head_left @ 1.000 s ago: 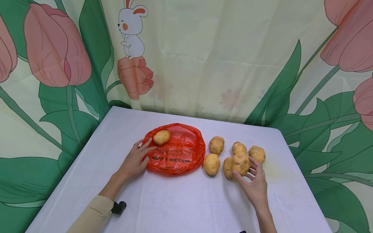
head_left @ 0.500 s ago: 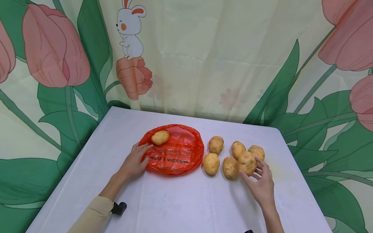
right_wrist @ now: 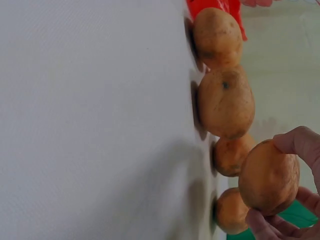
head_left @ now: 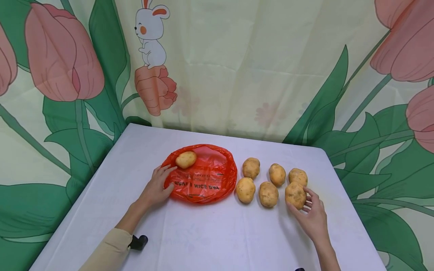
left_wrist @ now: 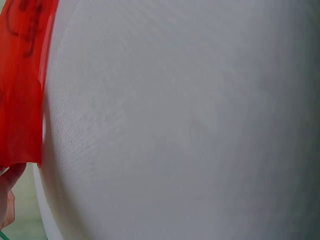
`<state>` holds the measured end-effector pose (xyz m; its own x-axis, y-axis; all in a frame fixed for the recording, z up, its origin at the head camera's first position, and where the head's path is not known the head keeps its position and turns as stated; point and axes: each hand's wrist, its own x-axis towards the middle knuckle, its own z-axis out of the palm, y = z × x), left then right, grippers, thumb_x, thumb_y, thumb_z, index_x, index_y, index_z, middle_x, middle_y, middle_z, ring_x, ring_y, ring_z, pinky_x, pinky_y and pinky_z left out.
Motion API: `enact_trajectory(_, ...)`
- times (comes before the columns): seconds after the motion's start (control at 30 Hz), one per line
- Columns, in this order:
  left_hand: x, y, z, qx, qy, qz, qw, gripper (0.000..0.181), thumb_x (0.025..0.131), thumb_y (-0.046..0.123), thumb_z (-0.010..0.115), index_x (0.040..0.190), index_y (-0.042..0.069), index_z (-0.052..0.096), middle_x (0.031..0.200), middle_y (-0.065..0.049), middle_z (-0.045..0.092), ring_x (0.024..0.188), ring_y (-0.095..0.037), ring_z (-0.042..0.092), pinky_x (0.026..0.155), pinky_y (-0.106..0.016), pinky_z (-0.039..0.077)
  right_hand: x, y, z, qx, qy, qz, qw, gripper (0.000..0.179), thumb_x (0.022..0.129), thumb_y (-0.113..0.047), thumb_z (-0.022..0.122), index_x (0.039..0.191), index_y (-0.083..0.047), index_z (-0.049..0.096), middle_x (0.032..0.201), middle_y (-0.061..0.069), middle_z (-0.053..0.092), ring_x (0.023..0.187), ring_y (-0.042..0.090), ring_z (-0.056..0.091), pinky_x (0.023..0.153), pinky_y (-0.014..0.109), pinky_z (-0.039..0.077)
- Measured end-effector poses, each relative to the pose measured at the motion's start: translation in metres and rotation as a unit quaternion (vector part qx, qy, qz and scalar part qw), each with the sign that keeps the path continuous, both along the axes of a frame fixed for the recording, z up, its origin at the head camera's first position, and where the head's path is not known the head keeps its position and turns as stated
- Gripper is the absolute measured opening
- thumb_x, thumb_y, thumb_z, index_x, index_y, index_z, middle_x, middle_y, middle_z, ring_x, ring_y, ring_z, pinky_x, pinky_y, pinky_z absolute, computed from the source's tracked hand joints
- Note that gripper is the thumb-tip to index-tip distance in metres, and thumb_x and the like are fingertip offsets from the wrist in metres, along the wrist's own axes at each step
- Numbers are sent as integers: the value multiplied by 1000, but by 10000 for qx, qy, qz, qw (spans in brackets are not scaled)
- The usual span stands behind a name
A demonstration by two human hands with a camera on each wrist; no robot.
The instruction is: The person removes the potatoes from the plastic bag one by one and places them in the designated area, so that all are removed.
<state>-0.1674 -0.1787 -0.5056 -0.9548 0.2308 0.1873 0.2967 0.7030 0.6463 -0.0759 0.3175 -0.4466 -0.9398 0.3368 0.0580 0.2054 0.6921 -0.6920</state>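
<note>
My right hand [head_left: 312, 218] grips a potato [head_left: 295, 195] between thumb and fingers at the right end of the potato group. In the right wrist view, this potato [right_wrist: 269, 177] hangs a little above the white tabletop. My left hand [head_left: 158, 188] rests at the left rim of a red plastic bag [head_left: 207, 177], its fingers spread loosely over the edge. One potato [head_left: 186, 160] lies in the bag's upper left part, near the left fingertips. The left wrist view shows only the bag's side [left_wrist: 22, 90] and part of the fingers [left_wrist: 12, 175].
Between the bag and my right hand, several potatoes sit in two rough rows, among them a front potato [head_left: 268, 194] and a back one [head_left: 251, 168]. A white cloth covers the table [head_left: 210, 241]. Behind it hangs a printed curtain [head_left: 230, 75].
My right hand has carried its potato rightward, from over the front potato to the right end of the front row. The left fingers have drawn back slightly from the potato in the bag.
</note>
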Motion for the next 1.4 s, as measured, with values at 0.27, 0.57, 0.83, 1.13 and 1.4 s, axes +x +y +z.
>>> enact_trajectory(0.27,1,2,1,67,12,32,10000,57,92,10,62,147,7,51,153,-20,42,145,-39,28,112,-65,35,-1,12,-11,-39,-315,429,9986,85,88,-22,81,154,-2,33,136,30,44,121,48,53,101,55,49)
enact_trajectory(0.57,2,2,1,76,35,-14,10000,56,92,10,62,147,6,51,153,-21,42,145,-41,28,112,-66,34,-4,14,-15,55,-695,622,9956,86,89,-25,79,155,-2,29,136,33,42,123,52,50,100,59,47)
enact_trajectory(0.83,2,2,0,-4,108,-22,9999,56,92,10,62,147,7,52,153,-20,43,144,-41,29,110,-66,36,-6,16,-18,170,-959,646,9931,85,89,-24,77,155,-1,28,136,33,42,124,52,49,99,60,48)
enact_trajectory(1.13,2,2,0,-48,62,-20,10000,56,92,11,62,147,7,51,153,-21,42,144,-41,29,109,-66,37,-7,16,-21,205,-809,668,9943,86,91,-26,76,156,3,26,144,35,36,134,49,38,105,62,42)
enact_trajectory(1.4,3,2,1,-35,41,2,10000,56,92,10,62,147,6,51,153,-21,42,144,-41,29,110,-66,37,-6,13,-18,158,-495,582,9970,85,90,-28,77,154,4,31,144,35,35,135,48,37,104,63,41)
